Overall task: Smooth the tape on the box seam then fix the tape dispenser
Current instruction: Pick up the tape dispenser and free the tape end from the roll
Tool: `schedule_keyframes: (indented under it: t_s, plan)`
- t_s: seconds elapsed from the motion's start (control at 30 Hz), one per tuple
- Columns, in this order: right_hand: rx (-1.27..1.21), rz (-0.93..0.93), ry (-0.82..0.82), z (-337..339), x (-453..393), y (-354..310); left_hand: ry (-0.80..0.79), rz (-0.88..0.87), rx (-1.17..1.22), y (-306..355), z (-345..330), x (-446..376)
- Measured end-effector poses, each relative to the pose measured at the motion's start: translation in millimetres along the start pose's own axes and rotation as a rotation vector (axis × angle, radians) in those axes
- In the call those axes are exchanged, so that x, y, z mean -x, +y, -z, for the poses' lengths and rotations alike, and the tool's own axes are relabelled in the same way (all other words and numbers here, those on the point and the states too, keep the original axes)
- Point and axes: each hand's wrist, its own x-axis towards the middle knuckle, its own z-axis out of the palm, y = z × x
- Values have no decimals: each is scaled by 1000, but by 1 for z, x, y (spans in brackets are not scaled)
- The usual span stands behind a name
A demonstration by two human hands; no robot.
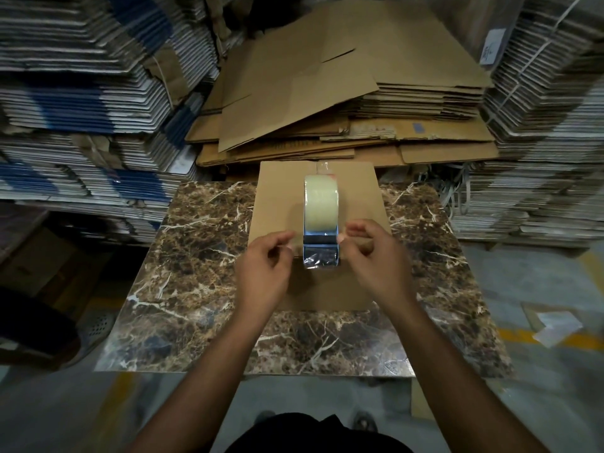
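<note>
We are pinching the loose tape end (322, 260) of the tape dispenser (321, 220) with left hand (264, 263) and right hand (372, 253), risking it folding onto itself.

marble table (183, 289); flat cartons (343, 93) behind; bundled stacks (81, 93); possibly paper (555, 328) on floor

no text reads clearly anywhere here. a white paper label (492, 49) sits on the bundled cardboard stack (539, 93) at the upper right, dark handwritten marks on it, too blurred to make out. faint dark printing runs along the edge of a flattened brown carton (294, 146) beyond the far edge of the marble table (196, 289), also illegible.
</note>
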Motion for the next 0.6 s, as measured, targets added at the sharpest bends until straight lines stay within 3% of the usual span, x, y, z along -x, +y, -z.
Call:
schedule_keyframes:
  t_s: [0.13,0.23,0.6]
  plan:
    - [40,63,-170,-4,-6,-7,-167,11,14,12,-4,-13]
    - [44,88,-196,-4,-5,-9,-202,74,108,15,-10,-13]
    - [-89,164,-229,-5,8,-3,-47,133,256,24,-5,27]
